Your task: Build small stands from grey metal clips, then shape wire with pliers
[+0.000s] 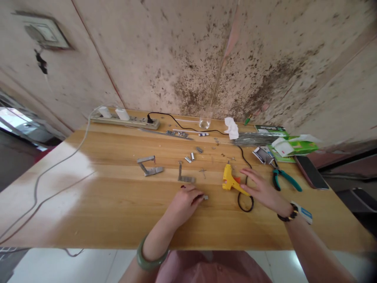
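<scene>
A small grey block (pixel 205 197) is pinched at the fingertips of my left hand (pixel 186 202), low over the table. Just beyond that hand lies an L-shaped piece of grey blocks (pixel 186 179). Farther left is a C-shaped grey block piece (pixel 144 168). My right hand (pixel 259 188) is open, fingers stretched out above the handle end of a yellow hot glue gun (pixel 227 177). The glue gun lies on its side, nozzle pointing away from me. Whether the right fingers touch its handle is hard to tell.
Loose staple-like strips (pixel 192 156) lie mid-table. Pliers (pixel 287 180), a phone (pixel 311 171) and a bundle of wire (pixel 256 138) are at the right. A power strip (pixel 129 122), a glass of water (pixel 205 120) and tissue (pixel 231 128) stand along the wall.
</scene>
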`<state>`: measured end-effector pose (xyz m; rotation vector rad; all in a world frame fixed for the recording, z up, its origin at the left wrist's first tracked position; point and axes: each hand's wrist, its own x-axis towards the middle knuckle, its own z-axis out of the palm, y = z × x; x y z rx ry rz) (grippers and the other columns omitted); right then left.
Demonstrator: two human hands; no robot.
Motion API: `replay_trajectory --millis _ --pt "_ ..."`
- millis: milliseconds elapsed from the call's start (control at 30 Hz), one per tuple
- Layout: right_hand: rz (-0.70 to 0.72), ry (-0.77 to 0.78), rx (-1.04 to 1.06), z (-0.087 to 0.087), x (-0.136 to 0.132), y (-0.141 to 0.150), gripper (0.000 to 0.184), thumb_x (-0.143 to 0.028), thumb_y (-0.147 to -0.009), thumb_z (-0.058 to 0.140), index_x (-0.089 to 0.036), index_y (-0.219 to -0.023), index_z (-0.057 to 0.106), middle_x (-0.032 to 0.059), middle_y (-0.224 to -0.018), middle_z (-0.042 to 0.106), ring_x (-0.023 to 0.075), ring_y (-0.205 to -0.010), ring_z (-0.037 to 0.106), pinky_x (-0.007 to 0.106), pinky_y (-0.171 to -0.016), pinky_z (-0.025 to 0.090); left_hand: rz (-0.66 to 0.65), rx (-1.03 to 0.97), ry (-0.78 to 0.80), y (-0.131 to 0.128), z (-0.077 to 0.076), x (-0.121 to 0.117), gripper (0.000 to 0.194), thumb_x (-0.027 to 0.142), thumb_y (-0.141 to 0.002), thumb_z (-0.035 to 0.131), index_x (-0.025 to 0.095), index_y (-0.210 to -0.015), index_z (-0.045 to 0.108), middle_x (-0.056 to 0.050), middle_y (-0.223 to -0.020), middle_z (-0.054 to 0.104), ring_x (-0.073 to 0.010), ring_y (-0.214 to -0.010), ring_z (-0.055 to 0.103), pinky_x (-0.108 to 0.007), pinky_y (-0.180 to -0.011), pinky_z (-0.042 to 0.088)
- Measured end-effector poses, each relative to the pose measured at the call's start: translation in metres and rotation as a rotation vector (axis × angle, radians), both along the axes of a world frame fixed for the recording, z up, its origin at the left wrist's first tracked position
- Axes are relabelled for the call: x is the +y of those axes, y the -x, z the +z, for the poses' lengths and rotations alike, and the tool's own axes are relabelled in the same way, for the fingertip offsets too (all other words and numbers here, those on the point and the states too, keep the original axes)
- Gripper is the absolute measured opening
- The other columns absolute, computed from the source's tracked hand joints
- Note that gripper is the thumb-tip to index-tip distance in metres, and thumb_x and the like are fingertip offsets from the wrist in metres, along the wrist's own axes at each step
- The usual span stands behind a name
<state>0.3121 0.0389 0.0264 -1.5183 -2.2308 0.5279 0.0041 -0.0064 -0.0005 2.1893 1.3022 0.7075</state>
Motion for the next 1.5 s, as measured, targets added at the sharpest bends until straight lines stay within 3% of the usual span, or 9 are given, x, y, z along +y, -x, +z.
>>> replay_trajectory --millis 200,433,633,767,1000,1233,1500 --pt "0.122 -0.069 -0.088 0.029 0.027 0.028 0.040 -0.037 -0.088 0.051 -0.025 -0.126 0.054 0.0093 -0.135 0.051 0.0268 -0.125 0.049 0.047 -0.106 0.039 -0.016 0.064 -0.018 -0.001 0.003 -0.001 0.016 0.017 -0.088 0.053 0.018 -0.089 0.068 -0.006 -0.087 0.067 -0.0201 -0.084 0.061 -0.033 -0.078 0.048" --pt "0.335 -0.156 -0.224 0.038 0.089 0.091 0.035 -0.022 -0.086 0.054 -0.022 -0.121 0.060 0.0095 -0.128 0.058 0.0245 -0.120 0.053 0.045 -0.104 0.041 -0.023 0.079 -0.039 -0.002 0.004 -0.001 0.015 0.018 -0.088 0.053 0.017 -0.086 0.068 -0.007 -0.084 0.065 -0.0207 -0.083 0.061 -0.032 -0.076 0.047" --pt "0.298 -0.133 -0.327 0.028 0.156 0.148 0.030 -0.011 -0.088 0.049 -0.015 -0.114 0.065 0.0112 -0.121 0.064 0.0215 -0.113 0.057 0.034 -0.100 0.043 -0.012 0.063 -0.038 -0.003 -0.001 -0.002 0.016 0.019 -0.090 0.052 0.017 -0.087 0.067 -0.006 -0.085 0.065 -0.0196 -0.081 0.061 -0.032 -0.075 0.046" --pt "0.244 -0.095 -0.384 0.017 0.189 0.182 0.026 -0.013 -0.091 0.047 -0.015 -0.106 0.068 0.0107 -0.110 0.069 0.0218 -0.102 0.063 0.032 -0.090 0.047 -0.019 0.081 -0.040 -0.003 -0.002 -0.001 0.013 0.019 -0.088 0.054 0.017 -0.088 0.067 -0.006 -0.086 0.064 -0.0200 -0.082 0.060 -0.033 -0.076 0.046" --pt "0.154 -0.065 -0.448 0.005 0.226 0.230 0.026 -0.031 -0.094 0.054 -0.017 -0.115 0.058 0.0084 -0.118 0.059 0.0211 -0.100 0.060 0.042 -0.086 0.051 -0.023 0.100 -0.025 -0.003 0.002 -0.001 0.009 0.016 -0.085 0.056 0.016 -0.085 0.065 -0.006 -0.086 0.063 -0.0203 -0.083 0.058 -0.033 -0.077 0.047" --pt "0.064 -0.006 -0.507 -0.001 0.241 0.246 0.029 -0.031 -0.093 0.056 -0.016 -0.118 0.056 0.0090 -0.119 0.058 0.0214 -0.099 0.060 0.041 -0.083 0.052 -0.030 0.109 -0.013 -0.002 0.002 -0.001 0.007 0.018 -0.086 0.056 0.017 -0.084 0.063 -0.006 -0.085 0.061 -0.0198 -0.081 0.057 -0.033 -0.076 0.046" --pt "0.054 0.012 -0.496 0.003 0.233 0.222 0.028 -0.031 -0.093 0.055 -0.017 -0.118 0.056 0.0087 -0.119 0.058 0.0210 -0.099 0.060 0.041 -0.083 0.052 -0.022 0.112 -0.009 -0.003 0.004 -0.001 0.008 0.016 -0.084 0.057 0.017 -0.084 0.064 -0.006 -0.086 0.062 -0.0202 -0.084 0.058 -0.033 -0.077 0.046"
